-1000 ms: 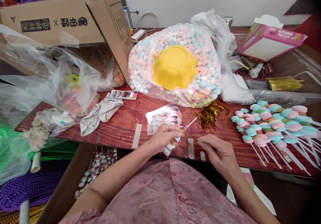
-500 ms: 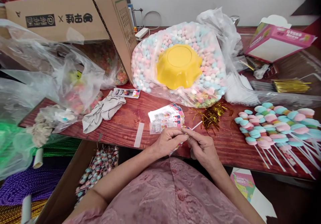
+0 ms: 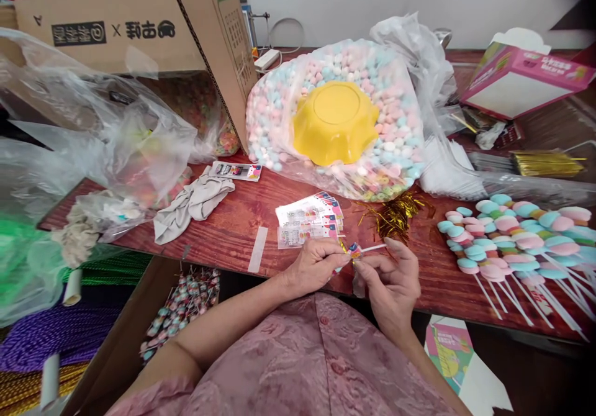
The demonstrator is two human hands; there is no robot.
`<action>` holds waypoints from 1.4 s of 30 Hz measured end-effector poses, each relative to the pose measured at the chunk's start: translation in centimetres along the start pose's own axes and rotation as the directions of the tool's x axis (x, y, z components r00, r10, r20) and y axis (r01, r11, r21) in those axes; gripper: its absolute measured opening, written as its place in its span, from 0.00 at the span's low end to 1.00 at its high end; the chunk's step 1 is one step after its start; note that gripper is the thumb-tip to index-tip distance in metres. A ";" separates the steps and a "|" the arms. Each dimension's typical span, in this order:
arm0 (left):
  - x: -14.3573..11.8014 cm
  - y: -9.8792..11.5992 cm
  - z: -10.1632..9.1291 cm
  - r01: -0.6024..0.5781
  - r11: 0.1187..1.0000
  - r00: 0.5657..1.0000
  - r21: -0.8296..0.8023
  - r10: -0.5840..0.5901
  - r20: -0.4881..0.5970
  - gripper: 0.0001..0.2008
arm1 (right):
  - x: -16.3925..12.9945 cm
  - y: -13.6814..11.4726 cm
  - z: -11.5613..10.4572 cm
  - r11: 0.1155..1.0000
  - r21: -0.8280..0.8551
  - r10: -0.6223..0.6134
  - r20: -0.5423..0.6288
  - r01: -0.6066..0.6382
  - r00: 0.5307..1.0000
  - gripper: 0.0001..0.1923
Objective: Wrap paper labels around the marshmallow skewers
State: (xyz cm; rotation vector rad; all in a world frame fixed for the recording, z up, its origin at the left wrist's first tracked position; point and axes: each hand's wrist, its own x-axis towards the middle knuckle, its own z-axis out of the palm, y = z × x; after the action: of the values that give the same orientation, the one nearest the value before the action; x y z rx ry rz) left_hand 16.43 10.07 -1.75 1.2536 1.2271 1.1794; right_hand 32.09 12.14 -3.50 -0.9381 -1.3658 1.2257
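Note:
My left hand (image 3: 314,267) is closed in a pinch on a wrapped marshmallow skewer (image 3: 354,250), its colourful wrapper gathered at the neck. The candy end hangs mostly hidden below my left fingers. From the neck a white stick (image 3: 374,246) points right. A gold twist tie (image 3: 343,244) shows at the gathered neck. My right hand (image 3: 391,279) has thumb and forefinger together at the tie, its other fingers raised and bent near the stick. Just beyond my left hand lie printed clear wrappers (image 3: 310,216), fanned on the red-brown table (image 3: 237,230).
Gold twist ties (image 3: 395,217) lie loose beyond my right hand. Unwrapped marshmallow skewers (image 3: 512,236) are piled at right. A yellow bowl (image 3: 335,121) rests upside down on a big marshmallow bag (image 3: 270,118). Grey gloves (image 3: 195,202) lie left; wrapped skewers (image 3: 186,304) fill a box below.
My right hand has moved slightly right and its fingers have lifted and spread, uncovering the wrapper's neck. The stick now points more level to the right. My left hand keeps its pinch.

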 end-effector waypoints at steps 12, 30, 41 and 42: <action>0.7 0.4 1.0 0.068 0.995 0.993 -0.067 -0.061 0.101 0.16 | 2.4 -0.3 -3.3 0.966 -0.111 0.260 0.422 -0.235 0.869 0.15; 1.2 0.8 -0.6 0.724 0.688 0.441 -0.047 -0.411 0.798 0.10 | 3.3 -4.1 -5.0 0.373 -0.006 -0.467 0.863 0.928 0.193 0.13; 3.4 -0.5 -0.1 0.578 0.807 0.119 0.120 -0.229 0.966 0.14 | 4.1 -4.7 -3.9 0.388 0.250 -0.483 0.875 0.887 -0.035 0.13; 3.4 -0.5 -0.1 0.569 0.811 0.112 0.131 -0.235 0.966 0.13 | 4.1 -4.5 -3.8 0.393 0.251 -0.477 0.878 0.884 -0.037 0.14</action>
State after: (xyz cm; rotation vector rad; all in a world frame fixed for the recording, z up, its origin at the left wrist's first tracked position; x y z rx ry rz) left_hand 16.35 13.52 -2.23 0.9763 0.3069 -0.0477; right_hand 35.54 16.00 1.52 0.5115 -2.5778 0.4329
